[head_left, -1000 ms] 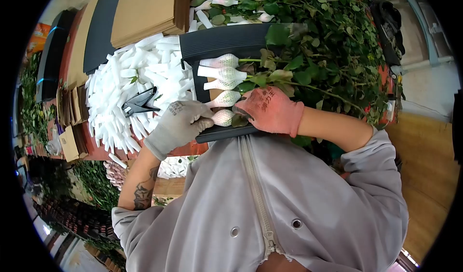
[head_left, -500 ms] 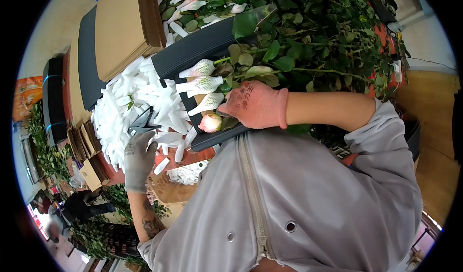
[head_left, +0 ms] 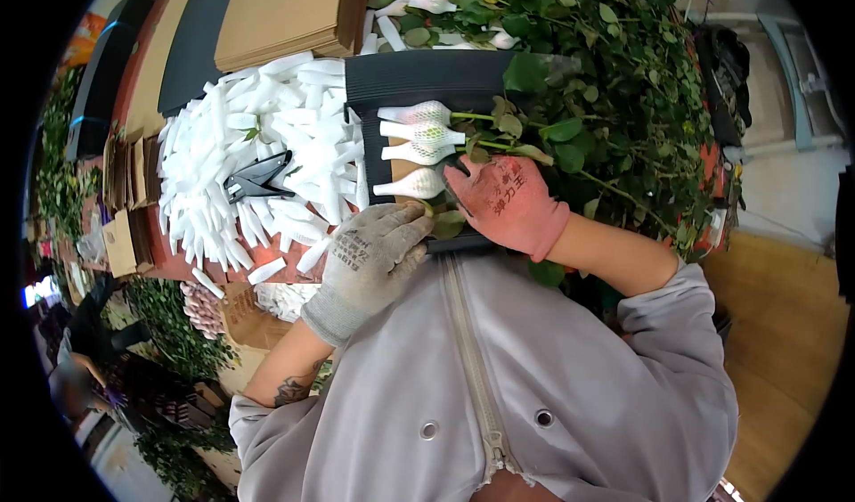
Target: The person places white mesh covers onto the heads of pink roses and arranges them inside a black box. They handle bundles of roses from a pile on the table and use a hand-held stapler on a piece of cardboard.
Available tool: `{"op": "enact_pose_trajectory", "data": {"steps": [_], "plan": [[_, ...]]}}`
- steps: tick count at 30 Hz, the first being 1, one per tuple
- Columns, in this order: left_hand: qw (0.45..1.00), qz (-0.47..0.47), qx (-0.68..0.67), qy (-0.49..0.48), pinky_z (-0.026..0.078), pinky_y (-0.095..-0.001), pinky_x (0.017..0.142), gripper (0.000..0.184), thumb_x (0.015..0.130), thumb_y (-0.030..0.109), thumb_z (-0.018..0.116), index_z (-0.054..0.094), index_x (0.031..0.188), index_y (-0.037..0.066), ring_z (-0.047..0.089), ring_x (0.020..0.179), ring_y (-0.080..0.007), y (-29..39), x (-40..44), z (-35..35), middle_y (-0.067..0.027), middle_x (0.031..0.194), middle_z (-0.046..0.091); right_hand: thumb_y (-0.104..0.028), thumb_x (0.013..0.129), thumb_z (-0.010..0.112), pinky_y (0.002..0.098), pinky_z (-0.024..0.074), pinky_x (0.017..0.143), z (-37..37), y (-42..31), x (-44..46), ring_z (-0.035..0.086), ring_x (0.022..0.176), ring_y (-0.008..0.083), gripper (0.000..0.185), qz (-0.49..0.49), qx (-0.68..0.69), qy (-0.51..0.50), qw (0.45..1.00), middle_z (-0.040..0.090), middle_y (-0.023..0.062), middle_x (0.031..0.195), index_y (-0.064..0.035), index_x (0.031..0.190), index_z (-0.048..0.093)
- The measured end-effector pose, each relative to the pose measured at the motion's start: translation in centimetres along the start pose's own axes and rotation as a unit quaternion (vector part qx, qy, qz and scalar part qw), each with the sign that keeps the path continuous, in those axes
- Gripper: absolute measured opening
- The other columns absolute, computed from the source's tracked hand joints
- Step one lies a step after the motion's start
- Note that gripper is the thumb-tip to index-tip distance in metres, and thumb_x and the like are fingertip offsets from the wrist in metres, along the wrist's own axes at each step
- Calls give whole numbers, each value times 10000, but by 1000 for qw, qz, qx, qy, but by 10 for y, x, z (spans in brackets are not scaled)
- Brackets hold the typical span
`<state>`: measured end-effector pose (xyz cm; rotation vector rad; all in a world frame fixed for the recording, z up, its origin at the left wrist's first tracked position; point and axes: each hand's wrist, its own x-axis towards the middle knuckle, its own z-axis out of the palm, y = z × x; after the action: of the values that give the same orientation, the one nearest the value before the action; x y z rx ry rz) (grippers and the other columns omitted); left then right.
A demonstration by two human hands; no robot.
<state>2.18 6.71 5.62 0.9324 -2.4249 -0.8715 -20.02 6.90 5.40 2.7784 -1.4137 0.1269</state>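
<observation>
My left hand [head_left: 372, 254], in a grey glove, is closed over the head of a rose at the near edge of a black ribbed tray [head_left: 378, 159]. The bloom is hidden beneath its fingers; a bit of green stem and a leaf [head_left: 448, 225] show beside them. Close by on the right, my right hand [head_left: 509, 201], in a pink glove with dark fingertips, has its fingers curled at that rose's stem, mostly covered. Just beyond both hands, several roses in white foam net sleeves [head_left: 411, 184] lie side by side, stems pointing right.
A big heap of white foam sleeves [head_left: 267, 137] lies left of the tray, with a black plastic tool-like piece [head_left: 258, 177] on it. Stacked cardboard [head_left: 280, 12] stands behind. Leafy rose stems [head_left: 606, 83] fill the right side. A person [head_left: 89, 359] is at the far left.
My left hand has come from the foam heap to the rose, covering the bare pink bud. The black piece stays on the heap. My right hand has shifted right along the stem. The view has turned.
</observation>
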Motion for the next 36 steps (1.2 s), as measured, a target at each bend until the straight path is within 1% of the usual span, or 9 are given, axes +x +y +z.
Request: {"op": "enact_pose_trajectory", "data": {"steps": [1, 4, 11, 20, 24, 26, 28, 31, 36], "plan": [[1000, 5, -21, 17, 444, -404, 874, 304, 770, 138, 611, 617, 1058, 41, 564, 1019, -294, -1, -2, 3, -129, 1088, 614, -158, 760, 504, 342, 436, 572, -11, -3, 9, 591, 702, 208, 359, 41, 13, -125, 991, 604, 61, 833, -65, 1103, 553], [1000, 3, 0, 18, 435, -404, 892, 300, 779, 143, 600, 616, 1061, 41, 568, 1015, -292, 1, -4, 5, -128, 1089, 614, -221, 758, 549, 344, 458, 680, -3, -6, 6, 612, 816, 216, 393, 25, 1, -21, 999, 634, 101, 996, -100, 1131, 562], [997, 8, 18, 70, 429, -406, 805, 241, 804, 123, 558, 609, 1032, 63, 570, 889, -301, -11, 15, -22, -112, 988, 614, -176, 727, 550, 361, 475, 725, -2, -8, 14, 611, 871, 250, 425, 71, 85, -143, 983, 587, 118, 1101, -78, 1140, 558], [1000, -4, 21, 22, 450, -353, 615, 102, 749, 42, 615, 640, 846, 27, 570, 680, -284, -40, 26, -35, -101, 727, 579, -183, 730, 557, 370, 469, 729, 27, -6, -7, 600, 831, 282, 404, 69, 96, 17, 993, 580, 169, 1054, -55, 1114, 558], [975, -105, 190, 41, 467, -386, 696, 180, 752, 37, 592, 631, 928, 50, 593, 776, -296, -69, -1, -67, -132, 875, 619, -165, 781, 484, 317, 442, 690, 24, -7, -6, 568, 869, 207, 248, 60, 123, 46, 990, 584, 77, 853, -79, 1000, 562], [970, -1, 233, 72, 453, -402, 783, 279, 738, 66, 614, 600, 1016, 57, 579, 902, -306, -43, 6, -65, -137, 1022, 601, -175, 790, 482, 333, 440, 701, 21, -6, -5, 569, 886, 214, 250, 34, 80, 29, 996, 594, 75, 882, -76, 1007, 557], [989, 15, 148, -3, 403, -417, 893, 412, 733, 147, 637, 551, 1127, 59, 517, 1067, -300, -2, 19, -47, -128, 1133, 556, -199, 785, 506, 364, 440, 704, 34, -4, -8, 576, 866, 224, 282, -8, 51, 141, 989, 604, 83, 921, -82, 1036, 559], [991, 22, 122, -43, 424, -396, 876, 351, 785, 245, 592, 588, 1070, 40, 529, 1056, -292, 6, 24, -12, -118, 1136, 561, -209, 782, 527, 378, 445, 705, 11, -4, -2, 599, 863, 226, 362, 52, 104, 17, 993, 599, 136, 1088, -91, 1124, 550], [997, -10, 79, -3, 436, -399, 894, 345, 755, 199, 619, 615, 1040, 6, 548, 1051, -309, 7, 19, -11, -149, 1118, 581, -250, 783, 574, 340, 462, 705, -9, 4, 8, 601, 830, 219, 345, 91, -8, -16, 996, 567, 129, 1125, -98, 1092, 569]]}}
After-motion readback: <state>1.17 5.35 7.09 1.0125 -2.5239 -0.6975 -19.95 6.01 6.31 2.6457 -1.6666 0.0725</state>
